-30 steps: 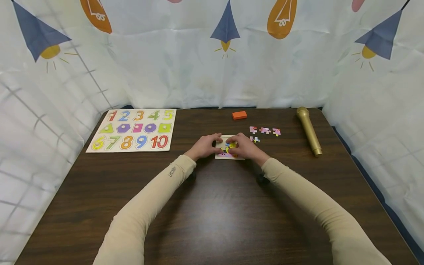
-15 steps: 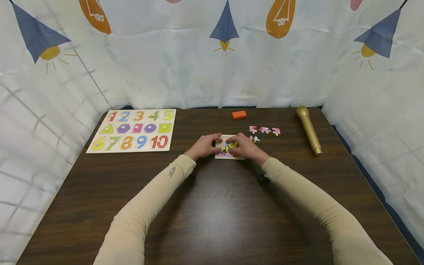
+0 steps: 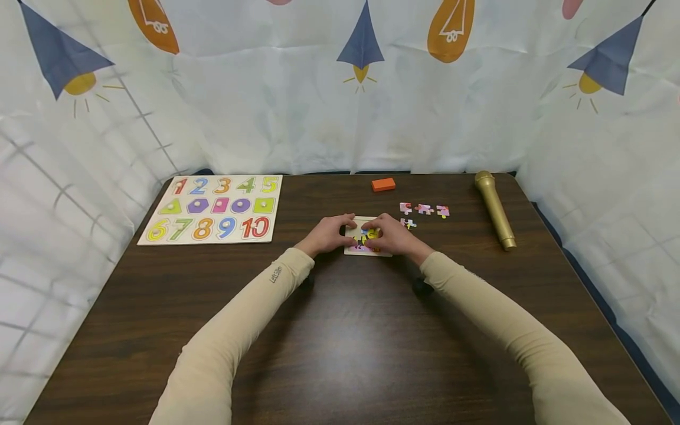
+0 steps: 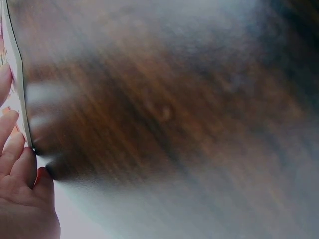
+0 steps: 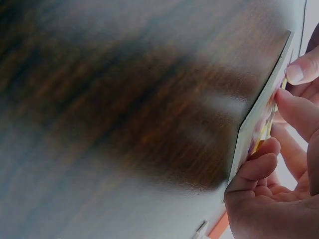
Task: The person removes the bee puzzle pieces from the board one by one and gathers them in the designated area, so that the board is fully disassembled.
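Observation:
Both hands work over a small wooden jigsaw puzzle tray (image 3: 360, 223) near the table's middle; its lower part carries pink, yellow and blue picture pieces. From the left, my left hand (image 3: 326, 235) holds the tray, fingers at its upper left and thumb over the lower left. My right hand (image 3: 397, 237) reaches in from the right, thumb and index finger pinching a yellow-and-blue puzzle piece (image 3: 370, 234) in the tray. In the right wrist view its fingers curl close over the tray rim (image 5: 249, 130). The fingers hide much of the picture.
Several loose puzzle pieces (image 3: 424, 209) lie just right of the tray. An orange block (image 3: 383, 185) sits behind it. A gold microphone (image 3: 496, 209) lies at the right, and a number-and-shape board (image 3: 209, 215) at the left. Cloth sheets surround the table (image 3: 345, 330).

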Demonstrator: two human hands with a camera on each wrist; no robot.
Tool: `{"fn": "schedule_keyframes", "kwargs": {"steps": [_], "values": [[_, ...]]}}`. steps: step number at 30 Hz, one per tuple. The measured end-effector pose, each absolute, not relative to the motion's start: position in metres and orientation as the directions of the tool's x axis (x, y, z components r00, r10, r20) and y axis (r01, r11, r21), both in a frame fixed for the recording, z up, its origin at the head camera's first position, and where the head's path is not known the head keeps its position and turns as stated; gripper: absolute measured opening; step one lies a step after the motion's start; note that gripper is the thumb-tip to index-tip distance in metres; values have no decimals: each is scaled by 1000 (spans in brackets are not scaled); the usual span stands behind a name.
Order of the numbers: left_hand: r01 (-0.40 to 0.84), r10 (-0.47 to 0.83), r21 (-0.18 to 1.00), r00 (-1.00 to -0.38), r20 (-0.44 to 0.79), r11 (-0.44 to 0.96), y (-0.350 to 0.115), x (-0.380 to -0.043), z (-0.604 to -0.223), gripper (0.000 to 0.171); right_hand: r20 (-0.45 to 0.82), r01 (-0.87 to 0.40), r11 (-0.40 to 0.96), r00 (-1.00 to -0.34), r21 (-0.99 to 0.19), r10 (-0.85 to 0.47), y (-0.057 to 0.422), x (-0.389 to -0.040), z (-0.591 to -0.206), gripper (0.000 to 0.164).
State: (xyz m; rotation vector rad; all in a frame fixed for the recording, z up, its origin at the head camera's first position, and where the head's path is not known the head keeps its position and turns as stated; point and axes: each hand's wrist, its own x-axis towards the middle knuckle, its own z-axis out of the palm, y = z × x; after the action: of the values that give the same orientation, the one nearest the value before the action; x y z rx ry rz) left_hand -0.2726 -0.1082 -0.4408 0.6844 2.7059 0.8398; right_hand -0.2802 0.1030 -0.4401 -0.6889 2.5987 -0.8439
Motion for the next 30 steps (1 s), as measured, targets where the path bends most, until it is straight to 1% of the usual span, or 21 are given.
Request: {"fn": "schedule_keyframes", "kwargs": {"steps": [3,10,18,30], "values": [[356,493,582,-865,-91,731,-107,-274,-442,48,-152,-337,712,-836,-616,-527,103,-280,-441,38],[367,492,561,-867,-84,742,-107,-276,-445,47,-137,-344,705,-837,-620,-529,103,-281,-442,40],[369,496,560,-864,-87,742,-106,-275,-443,47,-159,-322,709,-838,-627,-522,104,-281,-441,40],[366,495,573,-865,-82,733,-108,-276,-445,47,-145,-339,712,-839,-615,-525,105,-279,-442,38]]}}
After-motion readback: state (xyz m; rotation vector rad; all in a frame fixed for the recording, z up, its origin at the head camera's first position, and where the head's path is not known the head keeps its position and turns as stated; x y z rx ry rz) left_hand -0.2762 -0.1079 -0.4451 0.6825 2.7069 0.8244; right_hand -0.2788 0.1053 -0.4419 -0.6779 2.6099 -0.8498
